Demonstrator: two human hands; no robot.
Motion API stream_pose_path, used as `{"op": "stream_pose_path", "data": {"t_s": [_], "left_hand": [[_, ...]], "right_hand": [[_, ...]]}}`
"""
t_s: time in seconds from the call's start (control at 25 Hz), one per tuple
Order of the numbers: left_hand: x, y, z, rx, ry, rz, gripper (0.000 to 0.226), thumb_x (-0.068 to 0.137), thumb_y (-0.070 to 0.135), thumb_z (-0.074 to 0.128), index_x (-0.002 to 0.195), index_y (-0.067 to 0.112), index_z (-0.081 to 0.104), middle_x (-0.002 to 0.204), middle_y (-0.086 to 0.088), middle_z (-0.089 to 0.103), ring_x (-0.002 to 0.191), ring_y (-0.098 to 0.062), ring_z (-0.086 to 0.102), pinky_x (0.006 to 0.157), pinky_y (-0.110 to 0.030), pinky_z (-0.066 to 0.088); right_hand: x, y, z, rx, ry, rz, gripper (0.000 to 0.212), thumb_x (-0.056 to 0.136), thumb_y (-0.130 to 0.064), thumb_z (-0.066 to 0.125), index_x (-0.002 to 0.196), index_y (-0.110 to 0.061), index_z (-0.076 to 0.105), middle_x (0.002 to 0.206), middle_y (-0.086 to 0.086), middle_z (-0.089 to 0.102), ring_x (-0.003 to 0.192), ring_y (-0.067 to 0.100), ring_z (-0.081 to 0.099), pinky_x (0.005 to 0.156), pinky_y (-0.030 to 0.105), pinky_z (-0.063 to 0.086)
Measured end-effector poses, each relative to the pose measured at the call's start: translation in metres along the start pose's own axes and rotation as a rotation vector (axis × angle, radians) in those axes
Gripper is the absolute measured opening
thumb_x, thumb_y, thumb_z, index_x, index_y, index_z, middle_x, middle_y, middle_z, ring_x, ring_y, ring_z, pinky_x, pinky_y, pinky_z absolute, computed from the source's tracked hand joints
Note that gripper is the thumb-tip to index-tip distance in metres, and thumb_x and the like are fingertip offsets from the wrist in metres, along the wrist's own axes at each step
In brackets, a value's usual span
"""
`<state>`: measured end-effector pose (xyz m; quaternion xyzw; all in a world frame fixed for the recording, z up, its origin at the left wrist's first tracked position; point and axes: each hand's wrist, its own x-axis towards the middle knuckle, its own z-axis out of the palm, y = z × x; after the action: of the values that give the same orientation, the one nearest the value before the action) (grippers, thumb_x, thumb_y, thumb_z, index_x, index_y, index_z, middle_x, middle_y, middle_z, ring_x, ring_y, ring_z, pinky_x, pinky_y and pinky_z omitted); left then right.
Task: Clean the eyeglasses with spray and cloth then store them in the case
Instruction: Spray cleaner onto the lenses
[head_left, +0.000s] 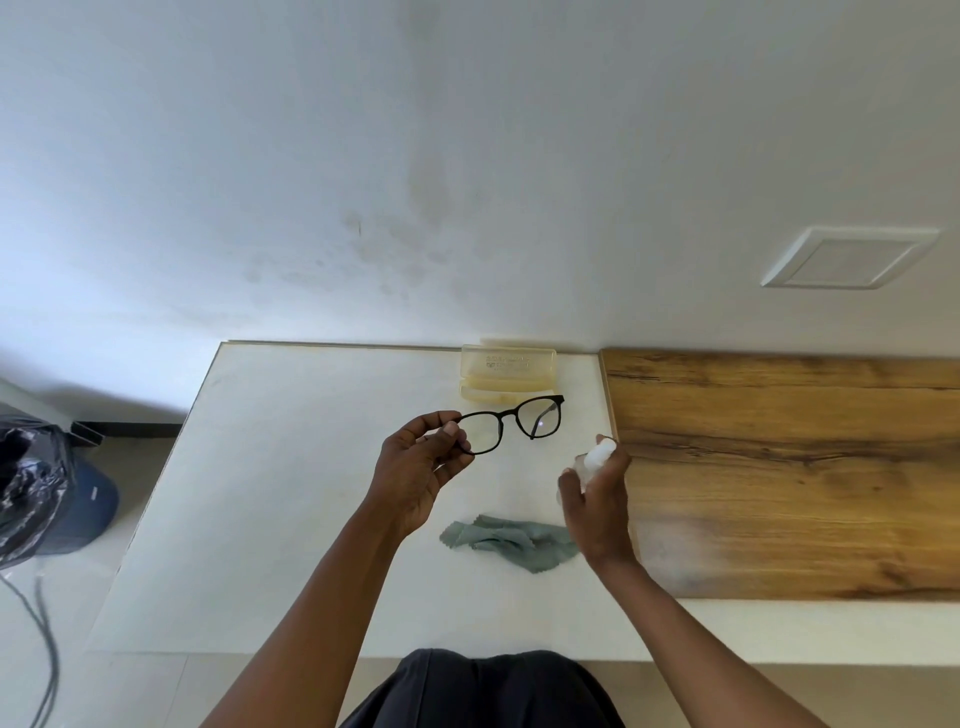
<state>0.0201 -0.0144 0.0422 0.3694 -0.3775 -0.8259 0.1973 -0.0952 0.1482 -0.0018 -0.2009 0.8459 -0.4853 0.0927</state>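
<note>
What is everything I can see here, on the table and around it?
glasses: one, black frame, held up above the table
spray bottle: one, clear white, in the right hand
cloth: one, grey-green, crumpled on the table near the front
case: one, pale yellow, open, at the table's far edge by the wall
table: one, white
wooden board: one, brown, to the right of the table
bag: one, black, on the floor at left
cables: grey, on the floor at left
hands: left hand gripping the glasses, right hand around the bottle
</note>
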Motion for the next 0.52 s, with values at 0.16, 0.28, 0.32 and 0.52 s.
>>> {"op": "stream_pose_path", "data": {"t_s": [0.16,0.28,0.32,0.52], "left_hand": [[-0.002,0.002,0.005,-0.007,0.011,-0.024,0.011,0.09,0.001,0.052,0.094,0.004,0.063,0.067,-0.009,0.063,0.064,-0.018,0.062,0.064,-0.028,0.057],[-0.003,0.003,0.009,-0.001,0.016,-0.033,0.011,0.09,0.001,0.053,0.095,0.003,0.062,0.068,-0.01,0.062,0.064,-0.018,0.062,0.064,-0.028,0.057],[-0.004,0.004,0.01,0.003,0.015,-0.034,0.011,0.09,0.001,0.053,0.095,0.003,0.062,0.069,-0.01,0.062,0.064,-0.018,0.062,0.064,-0.028,0.057],[-0.006,0.005,0.012,0.012,0.015,-0.039,0.011,0.091,0.002,0.052,0.097,0.002,0.061,0.071,-0.01,0.061,0.067,-0.019,0.061,0.068,-0.029,0.058]], "right_hand": [[-0.01,-0.026,0.01,0.045,-0.087,-0.119,0.051,0.08,0.002,0.05,0.125,-0.002,0.027,0.101,0.028,0.052,0.076,0.03,0.053,0.064,0.029,0.044],[-0.015,-0.042,0.014,0.049,-0.1,-0.196,0.062,0.072,-0.006,0.048,0.129,-0.014,0.023,0.105,0.028,0.054,0.074,0.026,0.055,0.065,0.019,0.045],[-0.016,-0.046,0.015,0.049,-0.101,-0.217,0.064,0.071,-0.007,0.049,0.128,-0.02,0.023,0.103,0.027,0.055,0.072,0.023,0.054,0.063,0.015,0.043],[-0.02,-0.059,0.021,-0.039,-0.133,-0.295,0.058,0.071,-0.009,0.052,0.12,-0.031,0.03,0.097,0.02,0.064,0.064,0.02,0.053,0.058,0.017,0.041]]}}
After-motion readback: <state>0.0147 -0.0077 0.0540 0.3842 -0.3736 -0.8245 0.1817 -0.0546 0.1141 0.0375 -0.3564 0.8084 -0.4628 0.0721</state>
